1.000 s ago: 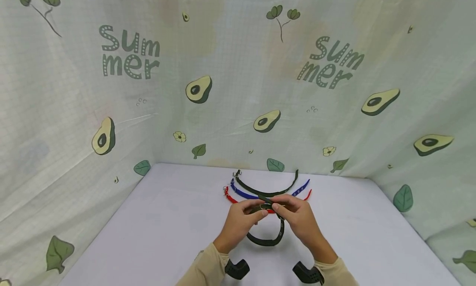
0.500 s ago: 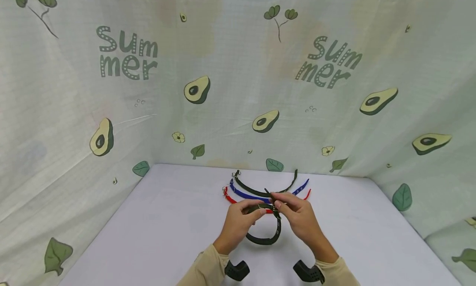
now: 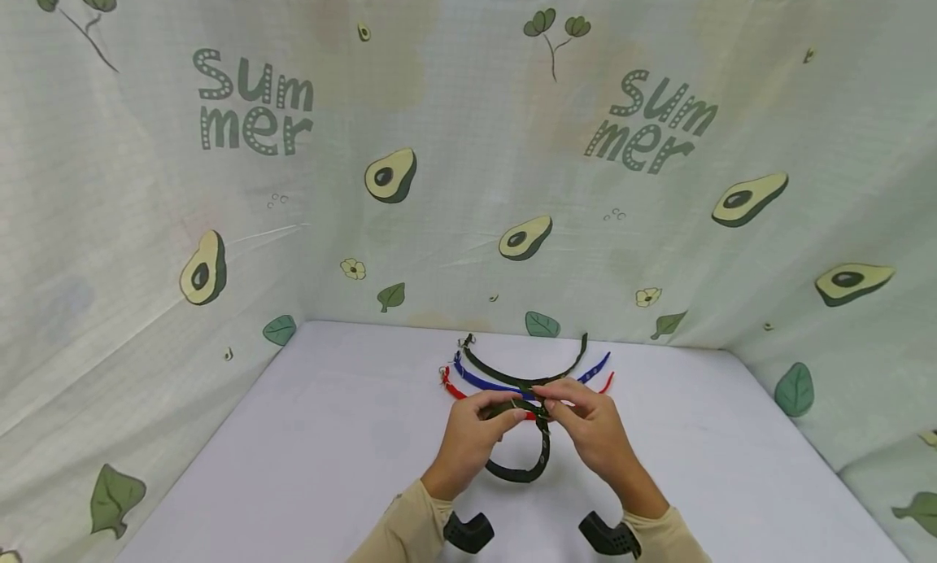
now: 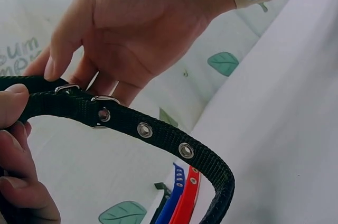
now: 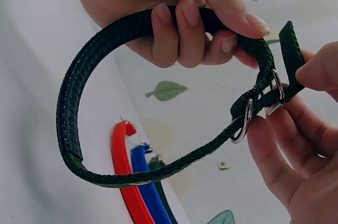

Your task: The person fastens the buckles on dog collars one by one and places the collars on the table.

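A dark green collar [image 3: 516, 475], with metal eyelets, hangs in a loop between my two hands above the table. My left hand [image 3: 472, 434] grips its padded band with curled fingers, beside the buckle. With thumb and fingers, my right hand [image 3: 586, 425] pinches the strap by the buckle. In the right wrist view, the strap runs through the silver buckle [image 5: 277, 89], and its free end [image 5: 290, 52] sticks up by the right thumb. A D-ring [image 5: 245, 122] sits beside the buckle. In the left wrist view an eyelet [image 4: 144, 130] shows on the strap.
Behind my hands, a green collar [image 3: 498, 374], a blue collar [image 3: 476, 379] and a red collar [image 3: 454, 390] lie in curved rows on the white table [image 3: 351, 433]. My hands partly cover them. A printed cloth [image 3: 454, 140] hangs behind the table and along its sides.
The strap's free end lay leftward between my hands, then stood up from my right fingers, and is now lower beside them. The hanging loop has shifted slightly left. Both hands stay nearly in place.
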### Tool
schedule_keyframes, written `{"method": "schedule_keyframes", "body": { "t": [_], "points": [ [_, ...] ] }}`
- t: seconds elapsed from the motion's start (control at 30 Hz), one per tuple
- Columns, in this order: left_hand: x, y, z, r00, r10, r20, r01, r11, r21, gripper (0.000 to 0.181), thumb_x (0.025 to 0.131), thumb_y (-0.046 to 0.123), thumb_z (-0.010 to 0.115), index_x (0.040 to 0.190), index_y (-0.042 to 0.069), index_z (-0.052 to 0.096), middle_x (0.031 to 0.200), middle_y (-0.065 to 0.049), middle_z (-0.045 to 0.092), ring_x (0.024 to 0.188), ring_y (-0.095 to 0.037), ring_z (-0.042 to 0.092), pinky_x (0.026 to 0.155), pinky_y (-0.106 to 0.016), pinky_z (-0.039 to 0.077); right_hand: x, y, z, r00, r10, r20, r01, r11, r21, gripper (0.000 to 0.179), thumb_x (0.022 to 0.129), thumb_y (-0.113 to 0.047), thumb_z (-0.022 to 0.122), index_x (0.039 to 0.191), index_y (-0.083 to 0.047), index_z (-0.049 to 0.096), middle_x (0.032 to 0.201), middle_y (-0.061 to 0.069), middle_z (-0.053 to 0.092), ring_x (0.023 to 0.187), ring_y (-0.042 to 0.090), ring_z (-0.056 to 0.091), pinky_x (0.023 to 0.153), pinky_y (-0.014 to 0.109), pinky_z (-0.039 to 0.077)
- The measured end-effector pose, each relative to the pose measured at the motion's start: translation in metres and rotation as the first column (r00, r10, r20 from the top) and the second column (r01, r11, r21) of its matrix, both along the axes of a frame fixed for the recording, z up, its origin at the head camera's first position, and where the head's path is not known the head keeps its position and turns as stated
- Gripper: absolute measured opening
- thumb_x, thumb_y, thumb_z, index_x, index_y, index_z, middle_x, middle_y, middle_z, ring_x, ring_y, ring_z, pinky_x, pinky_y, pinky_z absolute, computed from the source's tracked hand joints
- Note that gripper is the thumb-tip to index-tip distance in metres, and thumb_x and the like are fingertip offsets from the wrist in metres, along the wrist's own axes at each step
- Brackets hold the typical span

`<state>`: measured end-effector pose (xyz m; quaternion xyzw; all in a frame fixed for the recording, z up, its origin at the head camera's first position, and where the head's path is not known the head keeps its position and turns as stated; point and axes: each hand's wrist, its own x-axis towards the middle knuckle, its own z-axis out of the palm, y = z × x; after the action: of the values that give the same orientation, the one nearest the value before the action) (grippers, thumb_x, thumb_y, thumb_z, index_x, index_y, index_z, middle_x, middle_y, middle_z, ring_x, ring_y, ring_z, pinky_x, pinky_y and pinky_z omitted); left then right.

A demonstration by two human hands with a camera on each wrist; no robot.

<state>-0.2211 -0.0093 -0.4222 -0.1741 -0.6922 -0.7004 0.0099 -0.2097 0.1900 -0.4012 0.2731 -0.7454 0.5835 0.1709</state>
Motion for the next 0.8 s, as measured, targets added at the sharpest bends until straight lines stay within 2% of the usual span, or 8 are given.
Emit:
{"method": "schedule_keyframes", "body": {
  "t": [0.1, 0.47, 0.57, 0.8],
  "points": [
    [0.0006, 0.001, 0.0004, 1.0, -0.008, 0.004, 0.008, 1.0, 0.008, 0.028, 0.088, 0.027, 0.079, 0.111, 0.011, 0.075, 0.097, -0.002, 0.07, 0.074, -0.014, 0.056, 0.063, -0.023, 0.048, 0.0006, 0.0002, 0.0009, 1.0, 0.011, -0.008, -0.011, 1.0, -0.01, 0.02, 0.095, 0.008, 0.06, 0.109, 0.004, 0.073, 0.105, 0.018, 0.068, 0.098, 0.015, 0.065, 0.079, 0.031, 0.058],
    [0.0068, 0.0018, 0.0032, 0.999, -0.032, 0.017, 0.031, 0.999, 0.032, 0.028, 0.09, 0.027, 0.078, 0.112, 0.01, 0.074, 0.1, -0.003, 0.069, 0.077, -0.015, 0.055, 0.066, -0.024, 0.048, 0.0032, -0.0011, -0.0016, 1.0, -0.021, -0.01, 0.021, 1.0, -0.01, 0.027, 0.093, 0.012, 0.056, 0.099, -0.004, 0.076, 0.097, 0.013, 0.068, 0.093, 0.017, 0.062, 0.079, 0.029, 0.056],
    [0.0064, 0.0015, 0.0032, 0.999, -0.043, -0.007, 0.044, 0.998, 0.034, 0.027, 0.091, 0.025, 0.077, 0.113, 0.01, 0.074, 0.101, -0.003, 0.07, 0.078, -0.014, 0.056, 0.067, -0.023, 0.048, 0.0036, -0.0015, -0.0021, 1.0, -0.031, -0.004, 0.031, 0.999, -0.013, 0.028, 0.093, 0.012, 0.055, 0.096, -0.005, 0.076, 0.096, 0.012, 0.068, 0.092, 0.018, 0.062, 0.078, 0.029, 0.057],
    [0.0055, 0.0017, 0.0022, 0.995, -0.059, -0.08, 0.062, 0.997, 0.034, 0.025, 0.091, 0.021, 0.076, 0.113, 0.009, 0.074, 0.11, -0.004, 0.071, 0.099, -0.016, 0.067, 0.085, -0.026, 0.055, 0.0032, -0.0018, -0.0039, 0.998, -0.063, 0.025, 0.063, 0.998, -0.008, 0.028, 0.093, 0.011, 0.055, 0.093, -0.007, 0.076, 0.094, 0.01, 0.068, 0.09, 0.018, 0.062, 0.075, 0.029, 0.057]
  ]
}}
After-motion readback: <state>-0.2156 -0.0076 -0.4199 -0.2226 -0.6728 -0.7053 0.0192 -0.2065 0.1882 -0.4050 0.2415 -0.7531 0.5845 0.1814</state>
